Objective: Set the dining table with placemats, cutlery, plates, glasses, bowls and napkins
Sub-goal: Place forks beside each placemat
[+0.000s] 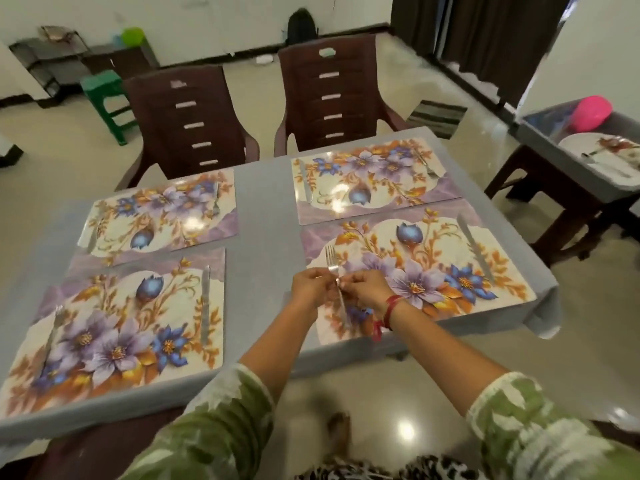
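Several floral placemats lie on the grey-clothed table (263, 237). Over the left edge of the near right placemat (433, 271), my left hand (310, 287) and my right hand (363, 289) both pinch a silver fork (333, 263), tines pointing away from me. A knife (476, 249) lies along that mat's right side. The near left placemat (117, 327) carries a fork (55, 327) and a knife (205, 303). The far left placemat (162, 213) and far right placemat (370, 178) each hold a fork and a knife too.
Two brown plastic chairs (188, 123) (332, 91) stand at the table's far side. A side table at the right (554, 161) bears plates (602, 157) with cutlery and a pink bowl (590, 112). A green stool (104, 98) stands back left.
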{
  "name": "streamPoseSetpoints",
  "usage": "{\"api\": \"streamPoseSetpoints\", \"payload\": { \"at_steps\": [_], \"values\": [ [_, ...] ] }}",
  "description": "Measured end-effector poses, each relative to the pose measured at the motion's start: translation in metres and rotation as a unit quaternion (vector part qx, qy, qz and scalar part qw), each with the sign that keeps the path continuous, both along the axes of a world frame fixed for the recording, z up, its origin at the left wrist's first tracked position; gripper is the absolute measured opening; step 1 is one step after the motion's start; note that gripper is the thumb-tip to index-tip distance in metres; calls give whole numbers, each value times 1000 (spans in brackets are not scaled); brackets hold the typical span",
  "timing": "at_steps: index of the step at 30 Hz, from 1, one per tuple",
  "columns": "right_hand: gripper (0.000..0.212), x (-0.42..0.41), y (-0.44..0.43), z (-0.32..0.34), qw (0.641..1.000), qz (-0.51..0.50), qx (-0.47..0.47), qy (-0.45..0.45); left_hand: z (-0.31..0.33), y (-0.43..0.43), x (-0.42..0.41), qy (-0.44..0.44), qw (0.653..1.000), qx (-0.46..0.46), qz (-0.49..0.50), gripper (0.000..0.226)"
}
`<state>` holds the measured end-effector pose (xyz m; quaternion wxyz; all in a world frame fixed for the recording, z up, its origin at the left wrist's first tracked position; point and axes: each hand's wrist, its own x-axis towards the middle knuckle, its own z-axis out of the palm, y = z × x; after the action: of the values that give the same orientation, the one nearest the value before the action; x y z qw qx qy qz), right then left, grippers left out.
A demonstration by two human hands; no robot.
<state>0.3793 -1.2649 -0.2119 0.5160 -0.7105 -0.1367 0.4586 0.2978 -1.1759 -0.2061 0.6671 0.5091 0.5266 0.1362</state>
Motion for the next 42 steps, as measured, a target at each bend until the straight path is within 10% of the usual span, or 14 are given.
{"api": "streamPoseSetpoints", "payload": {
  "at_steps": [24,42],
  "values": [
    [16,24,86,-44,949,34,-205,-237,-53,85,35,108,990,21,-86,35],
    [14,-20,-52,-5,934,-125,36,-333,-19,-20,-16,-90,974,208,-12,23]
  ]
}}
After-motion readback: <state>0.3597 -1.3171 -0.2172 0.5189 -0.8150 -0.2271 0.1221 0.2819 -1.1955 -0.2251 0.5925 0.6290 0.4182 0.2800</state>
